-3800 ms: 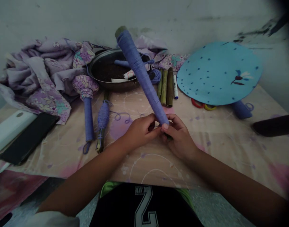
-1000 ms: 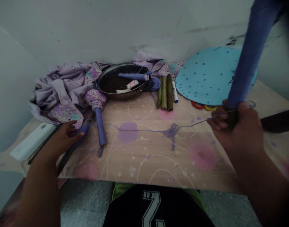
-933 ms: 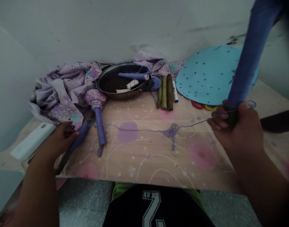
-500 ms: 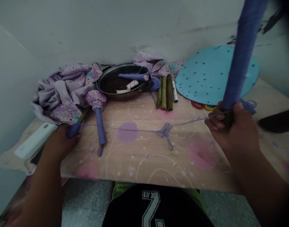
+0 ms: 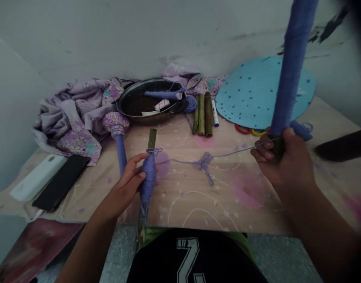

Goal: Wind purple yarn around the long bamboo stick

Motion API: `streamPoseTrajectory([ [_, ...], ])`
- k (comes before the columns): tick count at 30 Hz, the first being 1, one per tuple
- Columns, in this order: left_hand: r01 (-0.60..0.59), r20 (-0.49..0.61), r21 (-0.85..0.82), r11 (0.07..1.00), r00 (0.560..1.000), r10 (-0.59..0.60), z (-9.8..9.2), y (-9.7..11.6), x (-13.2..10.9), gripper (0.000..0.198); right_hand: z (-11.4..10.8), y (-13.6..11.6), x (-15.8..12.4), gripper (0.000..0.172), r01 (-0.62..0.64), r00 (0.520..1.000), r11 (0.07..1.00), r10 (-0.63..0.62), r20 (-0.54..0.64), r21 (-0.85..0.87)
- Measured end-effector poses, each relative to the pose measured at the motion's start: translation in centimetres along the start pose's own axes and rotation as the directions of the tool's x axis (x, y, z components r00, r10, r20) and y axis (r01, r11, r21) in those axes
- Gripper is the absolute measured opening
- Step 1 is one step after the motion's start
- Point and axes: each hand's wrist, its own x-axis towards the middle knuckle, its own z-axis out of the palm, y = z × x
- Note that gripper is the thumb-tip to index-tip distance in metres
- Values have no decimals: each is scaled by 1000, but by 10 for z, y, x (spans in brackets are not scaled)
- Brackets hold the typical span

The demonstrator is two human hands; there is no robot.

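Observation:
My left hand (image 5: 129, 184) pinches a flat green-brown stick wound with purple yarn (image 5: 148, 177), held over the table's front part. Its bare end points away from me and its near end reaches past the table edge. My right hand (image 5: 286, 165) grips the dark lower end of a long tube wrapped in purple yarn (image 5: 294, 67), tilted upright. A purple strand (image 5: 233, 153) runs from that tube to a loose tangle (image 5: 204, 162) on the table, then on to the stick. A cloth-topped purple handle (image 5: 120, 149) lies behind my left hand, partly hidden by it.
At the back stands a black pan (image 5: 133, 88) holding a purple wrapped stick. Beside it are a yarn ball (image 5: 191, 104), bamboo pieces (image 5: 201, 116) and a marker (image 5: 215, 113). A blue dotted disc (image 5: 251, 92), bundled floral cloth (image 5: 71, 110), a phone (image 5: 61, 182) and a white device (image 5: 37, 177) lie around.
My left hand has brought the yarn-wound stick from the far left toward the middle, uncovering the phone. My right hand keeps hold of the tube, and the strand between is slacker on the left.

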Motion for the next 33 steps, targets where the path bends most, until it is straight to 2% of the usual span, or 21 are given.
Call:
streamPoseTrajectory([
  [3,80,172,-383,920,985,-14,13,-2,0,31,5,6,-4,19,-32,998,999,32,59,7],
  [5,58,215,-496,866,975,57,24,-1,0,32,13,13,-12,18,-60,992,998,61,107,-12],
  [7,19,219,-539,842,968,119,36,1,-2,38,24,22,-25,21,-112,974,990,126,191,-82],
  [9,-9,214,-561,827,964,155,48,3,-4,41,36,32,-38,30,-189,918,966,237,319,-174],
  [12,-9,253,-608,794,946,205,59,6,-7,37,55,43,-52,28,-280,823,937,345,451,-207],
  [17,19,334,-733,680,880,336,67,11,-10,46,76,58,-57,29,-491,711,853,509,485,-176],
  [20,84,393,-746,661,856,335,68,13,-12,55,79,68,-56,30,-586,643,794,576,505,-160],
  [22,114,422,-750,652,841,338,69,11,-15,59,78,72,-54,29,-553,669,819,545,505,-151],
  [24,117,422,-769,629,832,361,68,7,-17,63,77,71,-52,29,-466,738,872,476,479,-148],
  [26,106,396,-788,606,841,368,64,3,-19,62,76,63,-48,33,-406,790,900,433,434,-158],
  [28,102,378,-791,604,857,350,59,0,-20,58,76,49,-45,36,-402,811,906,419,408,-132],
  [30,104,371,-781,616,871,323,54,-3,-19,57,77,33,-43,37,-432,793,891,449,412,-139],
  [33,130,373,-786,605,879,296,50,-8,-17,55,79,11,-43,34,-395,823,914,396,406,-90],
])
